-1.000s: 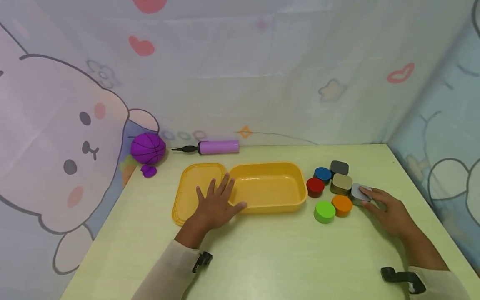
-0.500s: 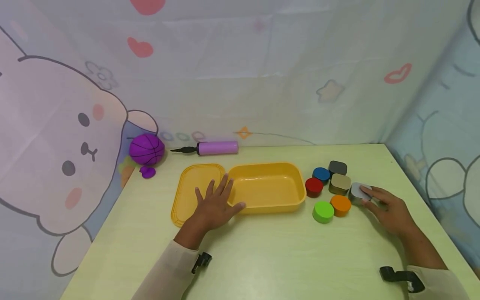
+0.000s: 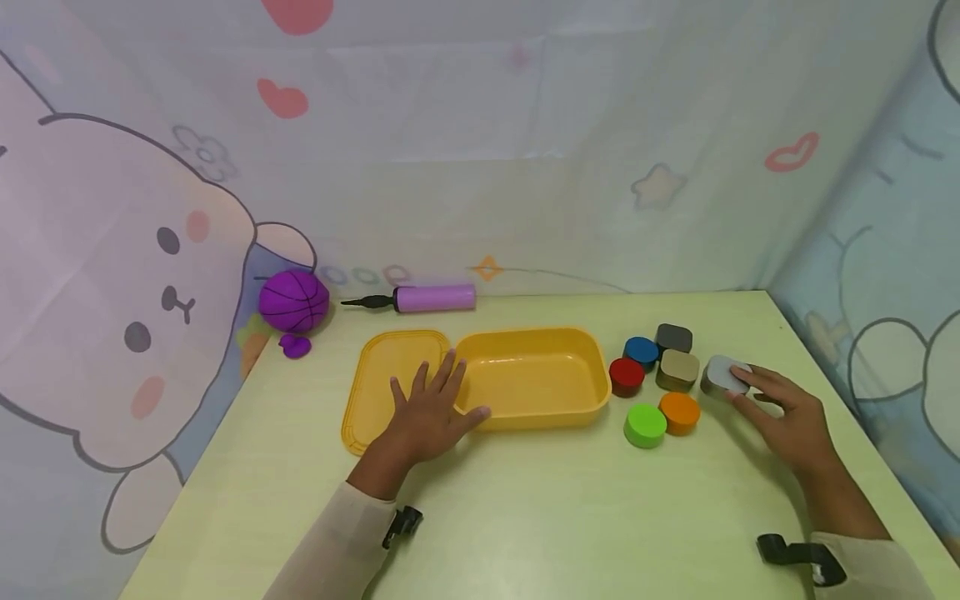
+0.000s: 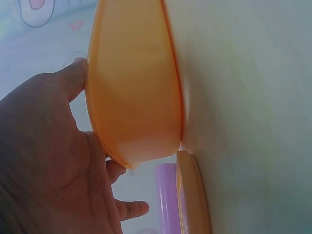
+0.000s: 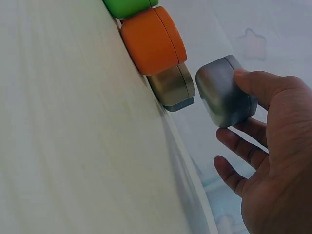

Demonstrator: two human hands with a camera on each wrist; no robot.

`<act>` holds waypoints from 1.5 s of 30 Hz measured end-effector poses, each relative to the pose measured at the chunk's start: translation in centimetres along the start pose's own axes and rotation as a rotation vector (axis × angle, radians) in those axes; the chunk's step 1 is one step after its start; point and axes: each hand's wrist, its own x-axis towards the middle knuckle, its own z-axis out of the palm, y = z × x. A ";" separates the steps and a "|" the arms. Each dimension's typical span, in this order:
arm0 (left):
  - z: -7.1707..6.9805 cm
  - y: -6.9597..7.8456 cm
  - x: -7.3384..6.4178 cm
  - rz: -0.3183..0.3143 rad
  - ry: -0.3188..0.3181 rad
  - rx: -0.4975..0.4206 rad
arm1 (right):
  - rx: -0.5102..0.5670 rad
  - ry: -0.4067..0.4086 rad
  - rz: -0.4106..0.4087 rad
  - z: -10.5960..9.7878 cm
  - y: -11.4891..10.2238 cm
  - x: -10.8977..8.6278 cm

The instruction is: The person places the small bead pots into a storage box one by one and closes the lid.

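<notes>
Silver tin (image 3: 726, 375) now off table (image 3: 562, 517), pinched between thumb and fingers of our right hand (image 3: 791, 425) — we judge lift just begun. Half second ago it sits lower, close against tan tin (image 3: 677, 370); now gap shows. Our left hand (image 3: 427, 417), fingers spread, stays at yellow box (image 3: 540, 420) — thumb on rim.

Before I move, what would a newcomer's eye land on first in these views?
Probably the open yellow box near the middle of the table, with the left hand spread at its left end. Next comes the right hand, pinching a silver-grey container off the table, just right of the small coloured containers. The bright purple ball at the back left also stands out.
</notes>
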 end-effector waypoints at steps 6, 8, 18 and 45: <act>-0.2 -0.2 -0.1 -0.005 -0.002 -0.003 | 0.040 0.044 -0.029 0.7 -0.6 0.6; -0.3 -0.1 0.0 0.001 0.000 -0.014 | 0.052 0.079 -0.058 0.8 -0.9 0.8; -0.3 0.1 0.1 -0.013 -0.015 0.010 | 0.073 0.123 -0.165 2.3 -1.6 1.8; -0.2 0.1 0.1 -0.015 -0.012 -0.003 | 0.231 -0.057 -0.088 7.2 -7.3 4.0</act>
